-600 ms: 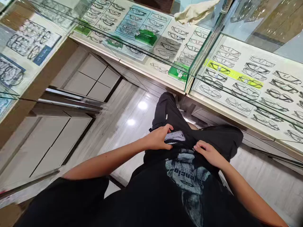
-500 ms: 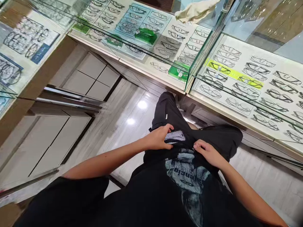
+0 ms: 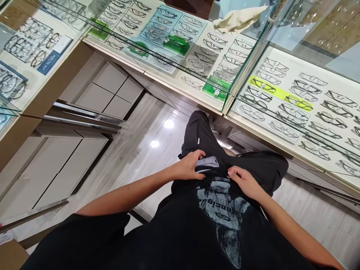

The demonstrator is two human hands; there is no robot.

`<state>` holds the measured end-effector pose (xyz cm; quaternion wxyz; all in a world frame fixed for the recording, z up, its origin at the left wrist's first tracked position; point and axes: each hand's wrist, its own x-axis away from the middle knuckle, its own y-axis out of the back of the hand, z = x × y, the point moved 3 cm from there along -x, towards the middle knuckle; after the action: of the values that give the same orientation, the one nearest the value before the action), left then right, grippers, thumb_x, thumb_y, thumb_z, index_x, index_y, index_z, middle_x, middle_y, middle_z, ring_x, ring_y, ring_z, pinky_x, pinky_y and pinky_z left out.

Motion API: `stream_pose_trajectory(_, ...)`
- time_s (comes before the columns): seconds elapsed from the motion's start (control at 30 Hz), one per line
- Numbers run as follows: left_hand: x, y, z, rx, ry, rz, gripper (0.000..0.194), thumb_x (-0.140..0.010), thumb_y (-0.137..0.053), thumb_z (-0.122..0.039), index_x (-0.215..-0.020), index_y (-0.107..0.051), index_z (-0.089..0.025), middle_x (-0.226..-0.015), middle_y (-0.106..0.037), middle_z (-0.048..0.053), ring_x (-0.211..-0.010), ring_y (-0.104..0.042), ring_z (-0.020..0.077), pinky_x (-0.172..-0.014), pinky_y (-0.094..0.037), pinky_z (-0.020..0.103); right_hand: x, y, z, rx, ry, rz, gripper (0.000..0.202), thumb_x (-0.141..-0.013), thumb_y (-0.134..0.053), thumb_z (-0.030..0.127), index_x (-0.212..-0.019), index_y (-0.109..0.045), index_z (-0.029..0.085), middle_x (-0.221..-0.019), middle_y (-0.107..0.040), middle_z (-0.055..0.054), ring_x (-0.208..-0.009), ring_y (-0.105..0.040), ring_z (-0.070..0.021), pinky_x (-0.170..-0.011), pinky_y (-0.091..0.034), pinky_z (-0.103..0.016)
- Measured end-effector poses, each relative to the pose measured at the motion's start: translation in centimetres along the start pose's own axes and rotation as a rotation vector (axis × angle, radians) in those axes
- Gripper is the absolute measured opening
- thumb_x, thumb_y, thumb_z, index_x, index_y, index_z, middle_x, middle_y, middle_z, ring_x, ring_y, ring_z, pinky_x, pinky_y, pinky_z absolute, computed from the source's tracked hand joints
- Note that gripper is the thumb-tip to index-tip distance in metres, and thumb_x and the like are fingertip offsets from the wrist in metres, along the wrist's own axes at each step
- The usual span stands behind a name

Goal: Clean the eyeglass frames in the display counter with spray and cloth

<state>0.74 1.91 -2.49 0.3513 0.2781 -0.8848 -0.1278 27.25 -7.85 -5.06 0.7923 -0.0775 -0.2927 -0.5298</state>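
I look down at my own body: a black T-shirt with a grey print (image 3: 222, 210) and black shorts (image 3: 202, 135). My left hand (image 3: 187, 167) pinches the edge of a white mesh pocket lining (image 3: 207, 162) pulled out at my waist. My right hand (image 3: 245, 182) is closed on a small metal piece at the pocket's edge, just right of the mesh. Both hands are close together at the waistband.
Glass display counters (image 3: 225, 99) full of several spectacle frames run across the top and right, with green stands (image 3: 213, 85) among them. A beige cloth (image 3: 237, 20) lies on the far glass. White cabinet doors (image 3: 107, 90) and pale floor tiles (image 3: 146, 142) are on the left.
Both hands stay at the pocket with hardly any movement. The view has tilted slightly, so the counters sit a little lower in the picture.
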Motion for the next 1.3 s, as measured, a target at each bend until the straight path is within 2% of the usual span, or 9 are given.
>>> stream_pose_trajectory(0.2, 1.2, 1.5, 2.7, 0.043, -0.019, 0.044, 0.084, -0.073, -0.086, -0.044, -0.144, -0.047, -0.021, -0.137, -0.061, 0.015, -0.129, -0.059, 0.0341, -0.111, -0.048, 0.049, -1.5, -0.5, 2.3, 0.046, 0.014, 0.026, 0.041, -0.106, -0.046, 0.055, -0.088, -0.062, 0.022, -0.087, -0.063, -0.001, -0.082, -0.056, -0.0197, -0.08, -0.043, -0.032)
stream_pose_trajectory(0.47, 6.4, 3.0, 6.5, 0.073, 0.141, 0.108, 0.092, -0.07, -0.082, -0.034, -0.151, -0.04, -0.02, -0.144, -0.056, 0.018, -0.132, -0.057, 0.0369, -0.11, -0.049, 0.049, -7.5, -3.8, 8.7, 0.269, 0.04, 0.235, 0.033, -0.102, -0.05, 0.043, -0.076, -0.057, 0.022, -0.076, -0.061, 0.001, -0.074, -0.054, -0.0174, -0.071, -0.037, -0.03)
stream_pose_trajectory(0.67, 11.3, -0.8, 11.8, 0.329, 0.262, 0.128, 0.093, -0.072, -0.082, -0.037, -0.149, -0.033, -0.026, -0.13, -0.06, 0.012, -0.114, -0.065, 0.0287, -0.095, -0.057, 0.044, -11.6, -9.5, 11.7, 0.37, 0.078, 0.354, 0.034, -0.1, -0.055, 0.035, -0.068, -0.057, 0.021, -0.072, -0.061, 0.0, -0.073, -0.054, -0.0159, -0.066, -0.031, -0.029)
stream_pose_trajectory(0.8, 13.7, -2.4, 12.1, 0.383, 0.325, 0.129, 0.1, -0.072, -0.085, -0.043, -0.153, -0.029, -0.025, -0.135, -0.058, 0.015, -0.114, -0.067, 0.0297, -0.096, -0.059, 0.046, -12.6, -11.3, 11.8, 0.407, 0.016, 0.474, 0.033, -0.097, -0.06, 0.035, -0.068, -0.064, 0.021, -0.07, -0.065, -0.001, -0.07, -0.057, -0.0159, -0.064, -0.032, -0.029)
stream_pose_trajectory(0.9, 12.6, -0.1, 9.4, 0.192, 0.225, -0.053, 0.098, -0.074, -0.083, -0.041, -0.155, -0.033, -0.022, -0.155, -0.045, 0.02, -0.142, -0.051, 0.0371, -0.117, -0.046, 0.05, -12.5, -10.5, 11.0, 0.441, 0.042, 0.445, 0.031, -0.094, -0.064, 0.033, -0.066, -0.064, 0.02, -0.084, -0.072, -0.004, -0.075, -0.06, -0.0159, -0.066, -0.033, -0.029)
stream_pose_trajectory(0.97, 10.8, 1.7, 7.1, 0.116, 0.099, -0.115, 0.08, -0.084, -0.076, -0.043, -0.152, -0.041, -0.023, -0.156, -0.047, 0.016, -0.146, -0.047, 0.0346, -0.122, -0.04, 0.047, -11.9, -9.7, 10.5, 0.448, 0.073, 0.426, 0.033, -0.096, -0.065, 0.034, -0.066, -0.063, 0.02, -0.092, -0.073, -0.005, -0.079, -0.061, -0.0166, -0.068, -0.035, -0.029)
stream_pose_trajectory(1.1, 6.6, 3.5, 4.5, 0.002, 0.023, 0.054, 0.036, -0.096, -0.063, -0.05, -0.121, -0.064, -0.025, -0.117, -0.07, 0.007, -0.11, -0.066, 0.0268, -0.098, -0.05, 0.036, -10.6, -7.9, 10.4, 0.408, 0.134, 0.412, 0.035, -0.102, -0.059, 0.038, -0.072, -0.065, 0.021, -0.09, -0.071, -0.005, -0.085, -0.063, -0.0188, -0.073, -0.038, -0.03)
stream_pose_trajectory(1.2, 5.2, 3.9, 5.1, -0.066, 0.058, 0.208, 0.022, -0.093, -0.064, -0.045, -0.103, -0.064, -0.026, -0.096, -0.071, 0.003, -0.087, -0.065, 0.0224, -0.078, -0.046, 0.031, -9.8, -4.7, 11.2, 0.34, 0.163, 0.282, 0.032, -0.104, -0.056, 0.038, -0.078, -0.063, 0.022, -0.093, -0.068, -0.003, -0.087, -0.063, -0.018, -0.078, -0.041, -0.03)
stream_pose_trajectory(1.3, 5.6, 3.8, 6.8, -0.104, 0.132, 0.322, 0.015, -0.085, -0.066, -0.035, -0.093, -0.059, -0.025, -0.086, -0.067, 0.001, -0.078, -0.062, 0.0213, -0.072, -0.042, 0.03, -8.5, -0.4, 12.2, 0.249, 0.188, 0.158, 0.034, -0.106, -0.052, 0.041, -0.078, -0.06, 0.023, -0.093, -0.066, -0.002, -0.084, -0.061, -0.0169, -0.078, -0.042, -0.031)
